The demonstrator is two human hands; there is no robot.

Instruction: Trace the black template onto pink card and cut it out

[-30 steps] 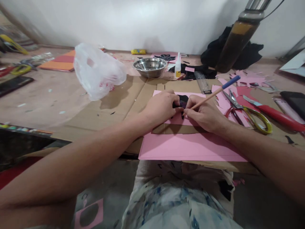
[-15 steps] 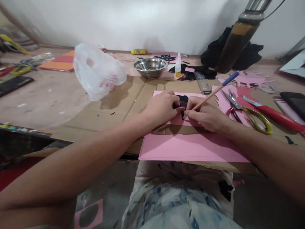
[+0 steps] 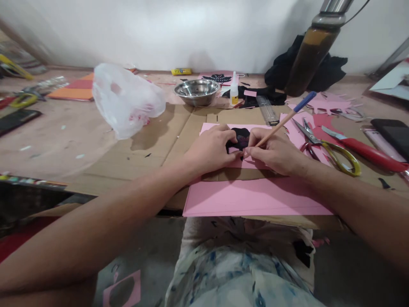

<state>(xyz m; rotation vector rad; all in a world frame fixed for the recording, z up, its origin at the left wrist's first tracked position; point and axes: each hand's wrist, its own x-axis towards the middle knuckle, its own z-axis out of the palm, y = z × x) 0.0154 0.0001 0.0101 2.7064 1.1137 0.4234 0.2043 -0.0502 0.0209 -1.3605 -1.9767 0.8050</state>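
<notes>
A small black cut-out (image 3: pixel 240 132) with a dark patterned patch lies on a sheet of pink paper (image 3: pixel 207 127) in front of me. My left hand (image 3: pixel 215 147) rests on the paper at the left of the cut-out, its index finger and thumb apart and touching the black edge. Pinched like a pen in my right hand (image 3: pixel 271 151) is a pencil-like wooden stick (image 3: pixel 277 126) with a blue upper end. Its lower tip points down at the bottom of the cut-out; my fingers partly hide the tip. Larger pink sheets (image 3: pixel 255 198) lie nearer my body.
On the right lie yellow-handled scissors (image 3: pixel 341 157) and a red-handled knife (image 3: pixel 370 150). Behind the paper stand a metal bowl (image 3: pixel 197 93), a small glue bottle (image 3: pixel 234 90) and a clear ruler (image 3: pixel 267 111). A white plastic bag (image 3: pixel 123 102) sits left on the cardboard (image 3: pixel 153 149).
My left thumb has moved down, away from the index finger, showing more of the pink paper and cut-out between them. The stick's tip stays near the cut-out's lower end. The view has shifted slightly.
</notes>
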